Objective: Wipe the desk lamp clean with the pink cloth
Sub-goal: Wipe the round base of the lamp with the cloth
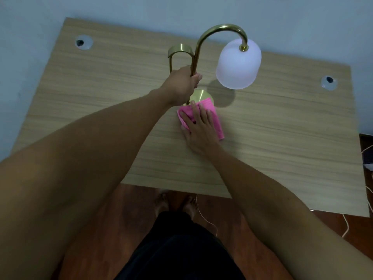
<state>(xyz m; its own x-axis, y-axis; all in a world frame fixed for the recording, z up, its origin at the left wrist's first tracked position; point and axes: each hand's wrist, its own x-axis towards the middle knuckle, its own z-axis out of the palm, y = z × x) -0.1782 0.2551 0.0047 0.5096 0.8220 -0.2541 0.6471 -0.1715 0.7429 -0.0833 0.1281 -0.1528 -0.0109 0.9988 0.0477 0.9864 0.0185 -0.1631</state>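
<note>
A brass desk lamp [222,29] with a curved neck and a frosted white shade [238,65] stands near the middle of the wooden desk [282,138]. My left hand [181,83] is closed around the lamp's upright stem above the round brass base [201,96]. The pink cloth [215,118] lies flat on the desk, its far edge over the front of the base. My right hand [198,128] presses down on the cloth with its fingers spread.
Two round cable holes [83,42] [329,82] sit in the desk's back corners. A pale wall runs behind the desk. A white cable [207,221] trails on the wooden floor near my bare feet [175,203]. More cables lie at the right edge.
</note>
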